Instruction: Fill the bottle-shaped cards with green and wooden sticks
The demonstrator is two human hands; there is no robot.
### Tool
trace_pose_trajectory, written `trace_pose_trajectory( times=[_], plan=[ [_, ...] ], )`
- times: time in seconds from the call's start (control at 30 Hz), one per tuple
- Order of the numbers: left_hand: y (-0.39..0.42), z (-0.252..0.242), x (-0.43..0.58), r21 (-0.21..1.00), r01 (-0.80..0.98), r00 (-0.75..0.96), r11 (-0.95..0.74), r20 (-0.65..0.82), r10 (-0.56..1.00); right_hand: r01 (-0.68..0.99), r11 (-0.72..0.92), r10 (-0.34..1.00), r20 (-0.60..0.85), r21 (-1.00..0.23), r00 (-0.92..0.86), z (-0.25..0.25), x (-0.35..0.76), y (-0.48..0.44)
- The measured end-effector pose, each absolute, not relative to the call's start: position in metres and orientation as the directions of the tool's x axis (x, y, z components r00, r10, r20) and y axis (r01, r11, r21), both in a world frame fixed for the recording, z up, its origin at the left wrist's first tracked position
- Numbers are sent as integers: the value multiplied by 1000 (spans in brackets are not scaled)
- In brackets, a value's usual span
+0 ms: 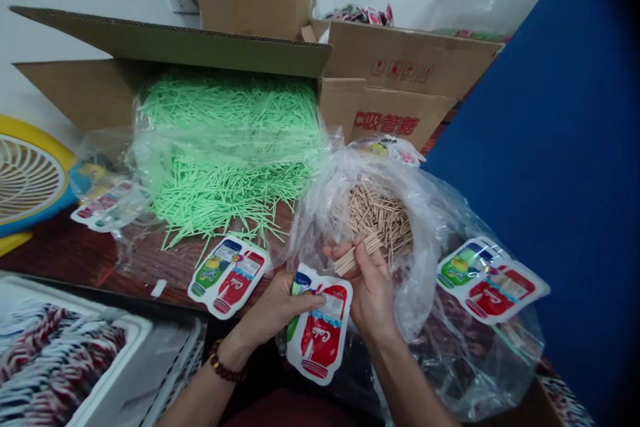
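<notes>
My left hand (280, 303) pinches a printed cola pouch (323, 333), red and white with a green part, its thumb lying across the front. Just right of it, my right hand (374, 290) is closed around a small bundle of thin brown sticks (356, 255), thumb on top. Behind that hand, a clear plastic bag (425, 213) gapes around a heap of the same brown sticks (383, 217). A second pouch (230, 277) lies flat on the table left of my left hand. Another pouch (490, 280) rests on the bag's plastic at the right.
Bright green sticks (230, 127) spill from a bag in an open cardboard box (215, 50) onto the dark table (55, 247). A yellow-and-blue fan (35, 173) stands left. A white tray (127, 347) of stacked pouches sits front left. A blue panel (560, 147) borders the right.
</notes>
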State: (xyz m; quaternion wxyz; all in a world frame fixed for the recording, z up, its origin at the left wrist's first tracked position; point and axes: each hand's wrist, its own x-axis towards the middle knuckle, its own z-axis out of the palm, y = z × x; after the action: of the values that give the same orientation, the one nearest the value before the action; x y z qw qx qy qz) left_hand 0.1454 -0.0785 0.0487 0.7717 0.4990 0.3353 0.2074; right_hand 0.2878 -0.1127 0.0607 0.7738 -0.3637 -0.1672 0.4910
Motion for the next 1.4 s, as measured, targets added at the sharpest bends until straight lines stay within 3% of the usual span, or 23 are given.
trace_pose_trajectory(
  times=[0.23,0.37,0.53,0.63,0.73,0.8,0.9,0.97,1.13,1.4],
  plan=[
    [-78,52,144,889,-83,687,450,-276,672,-614,92,853,-256,-784,454,53,281,-121],
    [-77,50,143,894,-73,683,442,-278,676,-586,134,879,-178,-799,443,48,283,-125],
    [-74,46,142,909,-61,636,412,-282,718,-581,-10,968,-154,-814,198,47,288,-125],
    [-70,45,141,910,-67,627,408,-280,727,-501,0,991,-68,-865,118,51,295,-120],
    [-66,46,141,912,-61,647,405,-273,712,-361,92,985,32,-928,169,56,303,-114],
    [-64,47,142,911,-80,639,405,-265,722,-166,110,984,83,-980,159,57,308,-113],
    [-62,45,143,910,-131,614,394,-238,753,199,93,996,95,-975,-3,56,314,-114],
    [-61,43,144,916,-151,613,372,-209,762,316,118,993,103,-942,-63,54,317,-115],
    [-58,40,139,942,-105,608,318,-192,770,207,187,981,195,-960,19,52,322,-114],
    [-55,43,138,955,-116,574,274,-161,803,288,305,951,305,-908,-48,59,319,-111]
  ],
)
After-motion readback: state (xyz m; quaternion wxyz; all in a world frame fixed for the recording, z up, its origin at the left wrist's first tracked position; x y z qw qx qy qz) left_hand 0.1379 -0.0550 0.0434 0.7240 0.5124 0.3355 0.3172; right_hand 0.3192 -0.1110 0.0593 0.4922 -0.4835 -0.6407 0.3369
